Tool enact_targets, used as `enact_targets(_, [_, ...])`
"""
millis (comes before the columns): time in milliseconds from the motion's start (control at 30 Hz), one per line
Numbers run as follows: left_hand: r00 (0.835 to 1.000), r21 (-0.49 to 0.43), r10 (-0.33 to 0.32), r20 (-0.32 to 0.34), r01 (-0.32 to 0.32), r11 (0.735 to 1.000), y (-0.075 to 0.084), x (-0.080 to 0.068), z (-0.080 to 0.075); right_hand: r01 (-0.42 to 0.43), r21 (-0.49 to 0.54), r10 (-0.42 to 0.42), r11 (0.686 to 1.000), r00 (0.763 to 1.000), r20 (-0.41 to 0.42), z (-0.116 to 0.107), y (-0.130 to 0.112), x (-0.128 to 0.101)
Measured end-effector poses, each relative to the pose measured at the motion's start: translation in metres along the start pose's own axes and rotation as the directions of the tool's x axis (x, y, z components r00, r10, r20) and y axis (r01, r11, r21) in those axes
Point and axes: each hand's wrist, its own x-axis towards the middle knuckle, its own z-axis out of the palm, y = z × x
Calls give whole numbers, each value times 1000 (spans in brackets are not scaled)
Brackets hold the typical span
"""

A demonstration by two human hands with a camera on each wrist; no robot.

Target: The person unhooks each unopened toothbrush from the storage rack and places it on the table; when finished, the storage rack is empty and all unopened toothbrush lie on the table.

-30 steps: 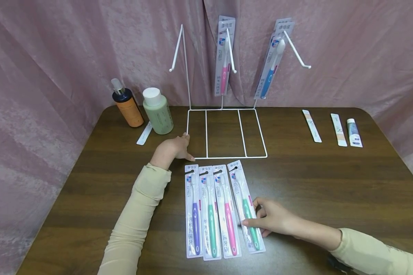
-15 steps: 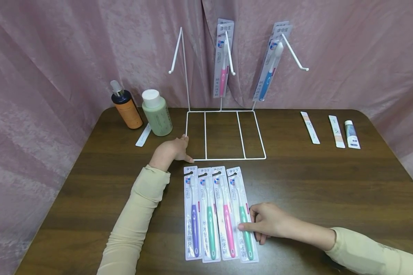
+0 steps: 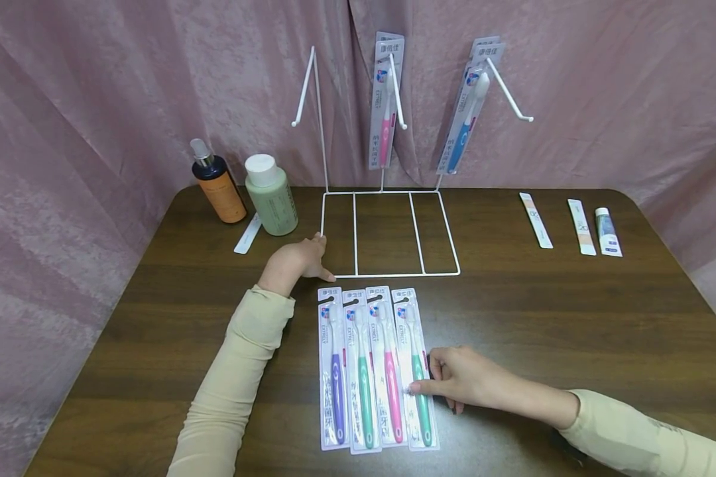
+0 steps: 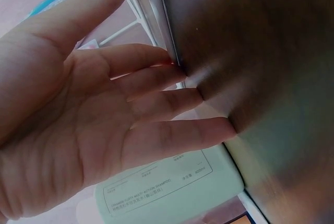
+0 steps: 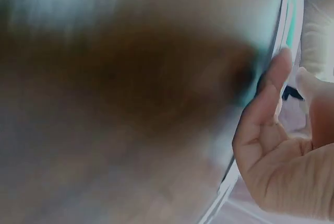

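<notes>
Judging by what hangs and what lies flat, we are partway through: carded toothbrushes already hang on two hooks of the white wire display rack (image 3: 388, 232), a pink-handled one (image 3: 385, 99) on the middle hook and blue-handled ones (image 3: 465, 109) on the one to its right, while the hook nearest our left hand is bare. Four packs remain on the dark wooden counter (image 3: 573, 318), side by side between our hands: purple (image 3: 333, 371), green (image 3: 360, 374), pink (image 3: 388, 371), and the green-handled toothbrush in its white card pack (image 3: 416, 371) beside our right hand.

Our right hand (image 3: 462, 381) reaches over that last pack; forefinger and thumb meet its near edge and pinch it, with the pack not yet lifted off the counter. The wrist view is too blurred to add much beyond fingertips at the card's rim.

Our left hand (image 3: 295, 262) lies relaxed, fingers straight, touching the rack's base wire at the front corner. Beyond it stand a pale green bottle with a white cap (image 3: 270, 195) and an amber pump bottle (image 3: 215, 182).
</notes>
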Motion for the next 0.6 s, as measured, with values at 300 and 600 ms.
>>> enact_targets(300, [1000,-13,-10,9,10,1000,6,-13,-3,183,40,-183,982,983,-12,-38,14,21])
enact_targets(600, [1000,-8,-1,-2,1,1000,7,-12,-4,143,88,-132,986,984,-118,-81,29,60])
